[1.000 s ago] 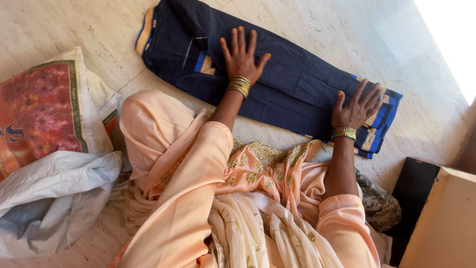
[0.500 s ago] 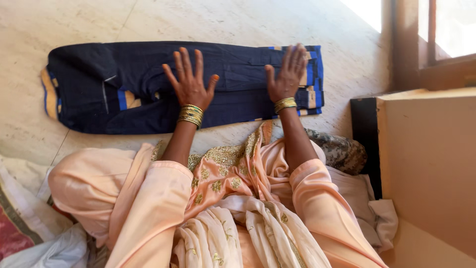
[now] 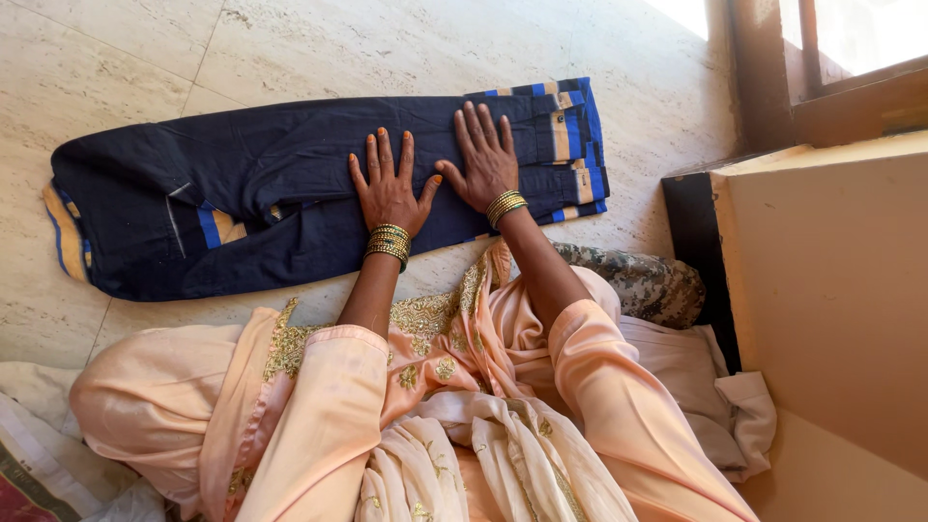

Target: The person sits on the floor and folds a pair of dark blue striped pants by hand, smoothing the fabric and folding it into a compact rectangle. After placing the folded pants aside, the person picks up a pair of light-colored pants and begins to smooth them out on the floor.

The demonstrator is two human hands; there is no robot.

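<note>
Closer together now, left hand (image 3: 388, 189) and right hand (image 3: 486, 160) press folded trousers (image 3: 242, 208).

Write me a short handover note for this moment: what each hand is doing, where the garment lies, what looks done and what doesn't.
Left hand: flat, fingers spread, palm down on the middle of the dark blue trousers. Holds nothing.
Right hand: flat beside the left one, nearer the striped cuffs. Holds nothing.
Trousers: on the marble floor, lengthwise, legs laid one on the other, waist to the person's left.
Done: legs stacked and lying flat.
Not done: no fold across the length.
Nearby: a beige box to the right.
</note>
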